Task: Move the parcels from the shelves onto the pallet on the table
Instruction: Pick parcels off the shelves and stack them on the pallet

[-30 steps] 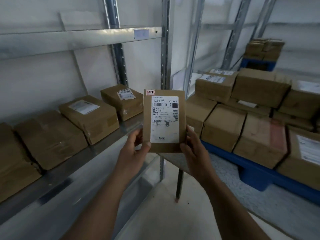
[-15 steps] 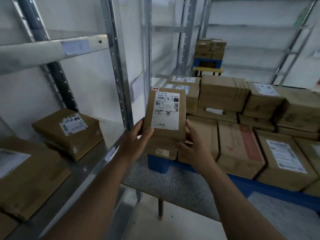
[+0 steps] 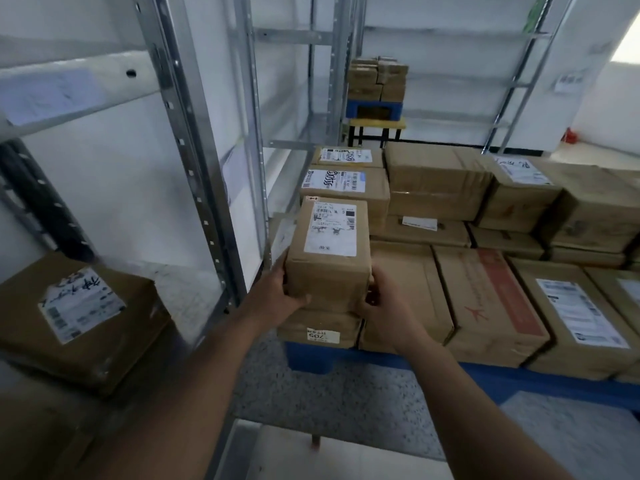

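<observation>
I'm looking into a parcel storeroom: bare metal shelving (image 3: 207, 188) lines white walls, taped cardboard parcels (image 3: 436, 188) with shipping labels (barcodes, mostly) crowd a blue pallet (image 3: 311, 356) on the speckled table (image 3: 346, 403).

Matt brown cardboard parcel (image 3: 329, 258), glossy blue plastic pallet (image 3: 311, 358), speckled table (image 3: 346, 403), shiny metal shelving (image 3: 194, 168).

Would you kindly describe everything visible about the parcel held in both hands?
The held parcel is a small brown cardboard box with a white shipping label on its upward face. The left hand and right hand grip its near corners. It sits over a parcel at the pallet's near-left corner; contact is unclear.
</observation>
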Available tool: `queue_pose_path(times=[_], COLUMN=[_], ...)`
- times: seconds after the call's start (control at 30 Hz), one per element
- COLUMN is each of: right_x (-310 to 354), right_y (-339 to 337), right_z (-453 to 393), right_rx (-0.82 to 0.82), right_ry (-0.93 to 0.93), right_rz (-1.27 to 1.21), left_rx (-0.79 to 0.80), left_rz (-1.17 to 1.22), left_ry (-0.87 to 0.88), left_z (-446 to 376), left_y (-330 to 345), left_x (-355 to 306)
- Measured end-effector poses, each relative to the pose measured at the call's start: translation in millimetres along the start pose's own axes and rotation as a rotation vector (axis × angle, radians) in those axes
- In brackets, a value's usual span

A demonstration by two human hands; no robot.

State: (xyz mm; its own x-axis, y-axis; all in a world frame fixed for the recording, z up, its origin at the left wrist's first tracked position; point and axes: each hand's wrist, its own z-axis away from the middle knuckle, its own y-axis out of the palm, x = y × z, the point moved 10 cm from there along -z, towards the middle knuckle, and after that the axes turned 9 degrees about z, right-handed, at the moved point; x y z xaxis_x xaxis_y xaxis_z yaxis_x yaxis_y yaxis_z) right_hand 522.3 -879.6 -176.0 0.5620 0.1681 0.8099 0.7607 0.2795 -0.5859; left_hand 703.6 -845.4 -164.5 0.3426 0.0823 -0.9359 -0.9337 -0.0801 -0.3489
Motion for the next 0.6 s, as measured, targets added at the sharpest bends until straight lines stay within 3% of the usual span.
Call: queue_pose_path(times=[0.4,0.6], right_x=[-4,-4], right_y=[-3,-4], right_z=[-11,-8], right_rx=[-0.036,-0.037], right_ry=[0.045,0.041], right_rz=[0.131,0.159], left_rx=[0.006,-0.04], left_rz=[-0.151,-0.104], left_ry=[0.015,0.018], left_z=[-23,-7], left_y=[-2,-5], left_x=[13,12])
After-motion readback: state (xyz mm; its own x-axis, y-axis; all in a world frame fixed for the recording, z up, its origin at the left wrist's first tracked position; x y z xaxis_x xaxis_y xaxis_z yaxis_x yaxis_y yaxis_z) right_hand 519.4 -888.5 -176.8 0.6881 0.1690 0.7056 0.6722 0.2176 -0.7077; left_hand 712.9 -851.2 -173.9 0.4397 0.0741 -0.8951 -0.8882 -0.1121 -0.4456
